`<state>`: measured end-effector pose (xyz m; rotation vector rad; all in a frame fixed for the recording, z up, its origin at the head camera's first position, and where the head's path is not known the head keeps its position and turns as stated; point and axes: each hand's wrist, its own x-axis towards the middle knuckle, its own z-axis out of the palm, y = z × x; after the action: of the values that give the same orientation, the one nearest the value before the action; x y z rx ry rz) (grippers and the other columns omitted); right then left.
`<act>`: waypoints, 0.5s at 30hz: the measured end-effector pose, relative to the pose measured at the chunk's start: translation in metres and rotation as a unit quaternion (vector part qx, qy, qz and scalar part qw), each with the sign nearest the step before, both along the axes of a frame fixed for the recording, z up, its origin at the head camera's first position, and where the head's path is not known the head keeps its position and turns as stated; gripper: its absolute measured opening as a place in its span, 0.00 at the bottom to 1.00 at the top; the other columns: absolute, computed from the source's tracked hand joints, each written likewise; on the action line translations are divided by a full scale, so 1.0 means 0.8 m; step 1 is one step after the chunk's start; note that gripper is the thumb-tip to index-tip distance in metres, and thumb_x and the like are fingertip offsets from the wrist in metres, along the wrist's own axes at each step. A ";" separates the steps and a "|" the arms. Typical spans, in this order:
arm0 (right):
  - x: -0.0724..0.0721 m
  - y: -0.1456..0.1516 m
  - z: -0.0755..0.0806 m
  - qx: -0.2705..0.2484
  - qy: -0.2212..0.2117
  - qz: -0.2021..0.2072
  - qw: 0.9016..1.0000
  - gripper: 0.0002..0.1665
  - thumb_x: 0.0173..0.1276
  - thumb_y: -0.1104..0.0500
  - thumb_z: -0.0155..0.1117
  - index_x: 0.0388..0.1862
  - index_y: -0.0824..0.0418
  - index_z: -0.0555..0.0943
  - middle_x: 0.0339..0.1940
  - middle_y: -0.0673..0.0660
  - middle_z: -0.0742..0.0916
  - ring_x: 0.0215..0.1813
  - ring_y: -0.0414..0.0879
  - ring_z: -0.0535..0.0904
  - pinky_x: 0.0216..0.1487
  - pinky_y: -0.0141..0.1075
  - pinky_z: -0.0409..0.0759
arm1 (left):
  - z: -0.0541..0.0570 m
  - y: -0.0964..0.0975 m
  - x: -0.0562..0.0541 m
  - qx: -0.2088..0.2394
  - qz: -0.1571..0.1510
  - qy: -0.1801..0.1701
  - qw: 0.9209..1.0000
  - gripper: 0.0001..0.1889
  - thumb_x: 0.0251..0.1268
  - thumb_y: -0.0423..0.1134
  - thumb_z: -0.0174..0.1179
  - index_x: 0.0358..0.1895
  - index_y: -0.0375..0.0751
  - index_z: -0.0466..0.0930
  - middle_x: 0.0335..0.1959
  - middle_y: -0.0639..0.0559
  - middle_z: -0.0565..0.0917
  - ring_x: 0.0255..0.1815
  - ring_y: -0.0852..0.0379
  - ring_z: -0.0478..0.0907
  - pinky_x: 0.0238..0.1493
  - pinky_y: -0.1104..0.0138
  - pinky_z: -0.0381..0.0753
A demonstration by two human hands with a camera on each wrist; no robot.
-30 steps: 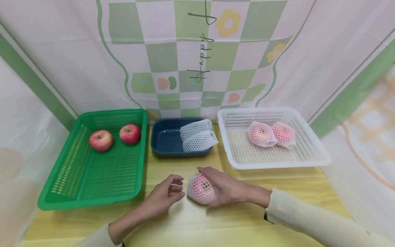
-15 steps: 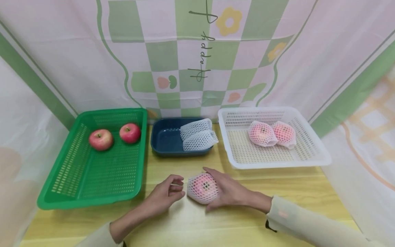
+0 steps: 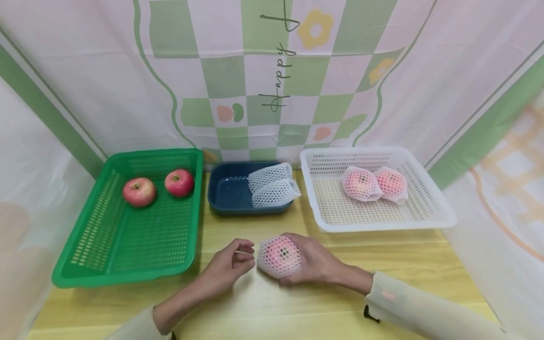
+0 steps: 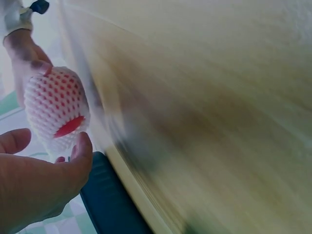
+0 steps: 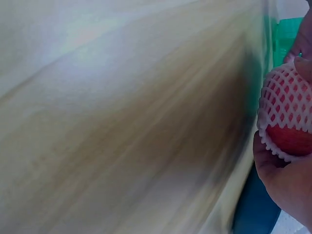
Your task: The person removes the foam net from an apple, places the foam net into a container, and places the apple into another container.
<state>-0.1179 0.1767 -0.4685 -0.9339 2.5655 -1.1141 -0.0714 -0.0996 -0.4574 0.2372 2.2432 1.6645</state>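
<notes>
In the head view my right hand (image 3: 316, 259) grips a red apple (image 3: 282, 252) in a white foam net sleeve, fingers behind it and thumb in front. The apple is over the near middle of the table. My left hand (image 3: 227, 267) is just left of it, fingers loosely bent with nothing between them, fingertips close to the net. From the left wrist, the netted apple (image 4: 53, 107) shows a bare red patch at its end, near my left thumb and fingers. From the right wrist, the apple's red end (image 5: 290, 139) shows bare at the net's edge, beside my right thumb.
A green basket (image 3: 123, 278) with two bare apples stands at left. Behind the hands is a dark blue dish (image 3: 229, 210) with white foam nets (image 3: 272, 186). At right a white basket (image 3: 382, 226) holds two netted apples (image 3: 361, 184). A printed cloth (image 3: 263, 80) hangs behind.
My right hand has shifted slightly, its fingers and thumb resettling round the netted apple. My left hand has stayed nearly still, and the baskets and dish are unchanged.
</notes>
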 end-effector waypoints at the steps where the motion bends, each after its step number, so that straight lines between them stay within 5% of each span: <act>1: 0.000 0.000 0.001 -0.001 0.000 -0.002 1.000 0.56 0.41 0.45 0.93 0.68 0.62 0.78 0.55 0.52 0.89 0.54 0.44 0.86 0.61 0.43 0.86 | 0.000 0.000 0.000 0.003 0.003 0.003 1.000 0.21 0.75 0.34 0.64 0.66 0.31 0.74 0.61 0.38 0.83 0.62 0.40 0.83 0.61 0.56 0.86; 8: 0.005 -0.005 0.010 -0.002 -0.001 0.000 1.000 0.58 0.41 0.45 0.93 0.69 0.64 0.77 0.56 0.55 0.89 0.56 0.46 0.87 0.62 0.44 0.86 | 0.000 0.003 0.000 0.033 0.029 0.019 0.999 0.11 0.73 0.30 0.65 0.54 0.33 0.81 0.54 0.39 0.87 0.56 0.43 0.87 0.54 0.65 0.88; 15: 0.008 -0.005 0.017 -0.013 -0.002 0.010 1.000 0.58 0.41 0.47 0.93 0.70 0.64 0.77 0.57 0.55 0.89 0.57 0.46 0.86 0.63 0.44 0.85 | 0.000 0.005 -0.004 0.058 0.037 0.019 0.997 0.13 0.68 0.28 0.69 0.54 0.35 0.85 0.50 0.43 0.89 0.52 0.49 0.87 0.50 0.70 0.87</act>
<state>-0.1114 0.1724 -0.4553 -0.9609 2.5396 -1.1442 -0.0743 -0.0956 -0.4575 0.2181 2.2106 1.8464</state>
